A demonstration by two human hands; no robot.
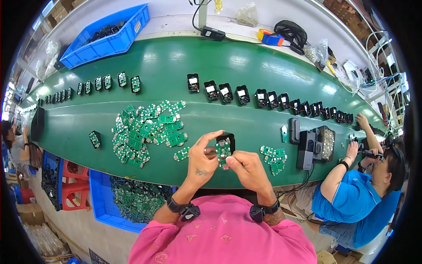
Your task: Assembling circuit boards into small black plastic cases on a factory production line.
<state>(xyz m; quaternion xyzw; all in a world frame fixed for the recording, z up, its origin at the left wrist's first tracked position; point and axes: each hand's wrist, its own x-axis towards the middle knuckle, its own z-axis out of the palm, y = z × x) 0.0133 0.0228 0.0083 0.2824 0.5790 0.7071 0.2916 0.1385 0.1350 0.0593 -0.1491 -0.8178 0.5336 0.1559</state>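
We have left hand [202,162] and right hand [251,170], equally near, gripping a green rectangular circuit board [223,150] against a black boxy plastic housing [230,137], board's long axis pointing away.

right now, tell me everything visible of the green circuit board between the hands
The green circuit board is roughly rectangular, crowded with pale and silvery components, with a pinkish bit at its lower end. It is held over the green tabletop, at an open black housing, the left hand by its left side, the right hand thumbing its lower right. Whether it is seated is unclear.
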